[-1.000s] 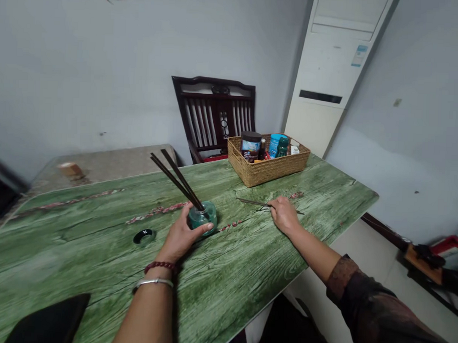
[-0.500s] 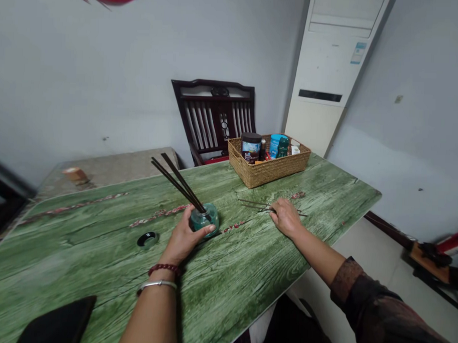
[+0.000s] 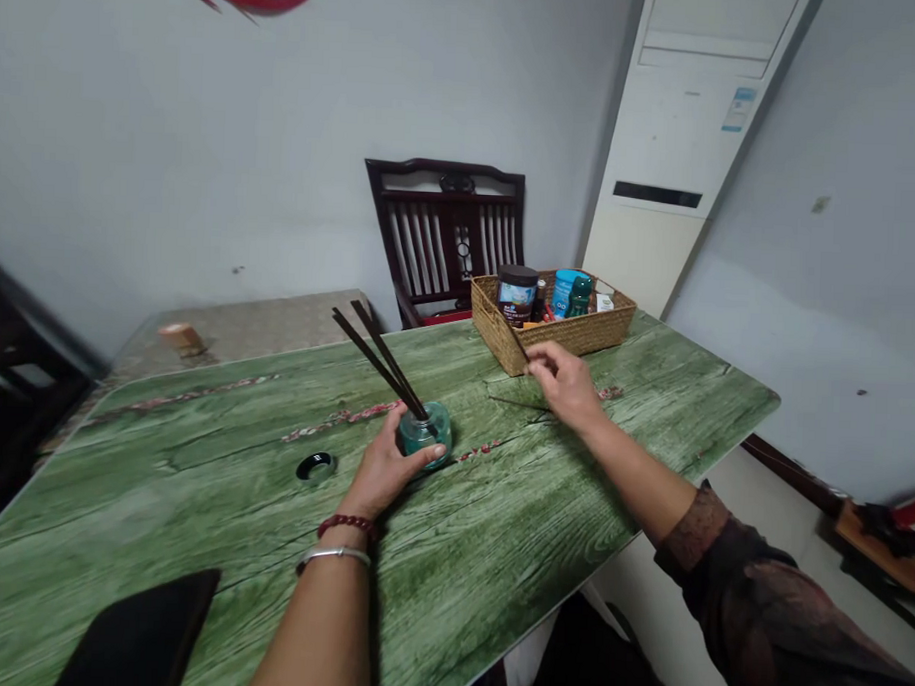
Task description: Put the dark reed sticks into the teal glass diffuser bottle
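A round teal glass bottle (image 3: 426, 434) stands on the green wood-patterned table, and my left hand (image 3: 385, 466) is wrapped round its near left side. Several dark sticks (image 3: 382, 365) lean out of its neck toward the upper left. My right hand (image 3: 565, 384), raised a little over the table, pinches a thin dark stick (image 3: 516, 340) that points up and left in front of the basket. Below that hand, at least one more thin stick (image 3: 516, 402) lies on the table. To the left of the bottle is a black ring-shaped cap (image 3: 316, 466).
A woven basket (image 3: 570, 337) with jars and bottles stands at the table's back right. A dark flat object (image 3: 143, 627) lies at the near left. Behind the table are a dark wooden chair (image 3: 450, 238) and a lower surface with a small orange-brown object (image 3: 182, 337).
My right hand has risen from the sticks on the table and now holds one up. The view has shifted slightly left. My left hand still holds the bottle.
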`<state>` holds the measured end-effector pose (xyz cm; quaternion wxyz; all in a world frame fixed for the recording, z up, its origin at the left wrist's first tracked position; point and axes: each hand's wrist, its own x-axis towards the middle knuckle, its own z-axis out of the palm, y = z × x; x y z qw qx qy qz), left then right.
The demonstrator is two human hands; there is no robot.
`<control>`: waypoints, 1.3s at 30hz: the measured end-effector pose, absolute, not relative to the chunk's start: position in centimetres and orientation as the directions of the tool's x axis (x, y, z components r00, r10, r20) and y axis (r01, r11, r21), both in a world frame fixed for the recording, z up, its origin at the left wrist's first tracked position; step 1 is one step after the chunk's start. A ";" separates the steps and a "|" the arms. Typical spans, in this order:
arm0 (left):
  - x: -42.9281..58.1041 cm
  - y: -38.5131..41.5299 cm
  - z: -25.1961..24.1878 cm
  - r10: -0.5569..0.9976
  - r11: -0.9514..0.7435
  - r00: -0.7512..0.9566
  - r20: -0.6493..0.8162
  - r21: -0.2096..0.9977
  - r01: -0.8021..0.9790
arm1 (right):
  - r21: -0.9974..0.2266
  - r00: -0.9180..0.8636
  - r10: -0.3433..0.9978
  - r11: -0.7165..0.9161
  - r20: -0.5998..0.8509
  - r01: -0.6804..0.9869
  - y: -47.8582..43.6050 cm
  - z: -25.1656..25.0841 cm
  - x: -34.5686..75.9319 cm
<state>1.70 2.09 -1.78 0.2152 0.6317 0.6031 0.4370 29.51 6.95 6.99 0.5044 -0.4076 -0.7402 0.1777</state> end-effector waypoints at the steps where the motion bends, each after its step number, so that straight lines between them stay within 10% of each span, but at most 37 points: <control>1: 1.7 2.1 -1.8 0.950 -0.188 -0.103 0.295 0.801 0.568 | -0.726 -0.143 0.779 0.622 0.610 0.293 7.1 8.2 28.4; 5: 1.6 2.2 -2.1 0.952 -0.196 -0.088 0.292 0.807 0.556 | -0.786 -0.168 0.768 0.606 0.618 -0.119 7.3 11.6 23.8; 11: 1.6 2.1 -2.4 0.958 -0.185 -0.086 0.273 0.821 0.540 | -0.767 -0.230 0.731 0.612 0.642 -0.195 7.8 11.3 18.5; 24: 1.7 2.0 -2.0 0.951 -0.209 -0.071 0.302 0.794 0.571 | -0.778 -0.313 0.789 0.597 0.528 0.194 8.2 6.8 15.0; 33: 1.7 1.9 -1.4 0.958 -0.211 -0.046 0.285 0.798 0.564 | -0.557 -0.327 0.739 0.665 0.590 0.498 6.5 3.2 23.9; 39: 1.5 2.1 -1.6 0.960 -0.192 -0.055 0.275 0.789 0.584 | -0.415 -0.142 0.848 0.387 0.511 0.823 6.8 -1.2 35.1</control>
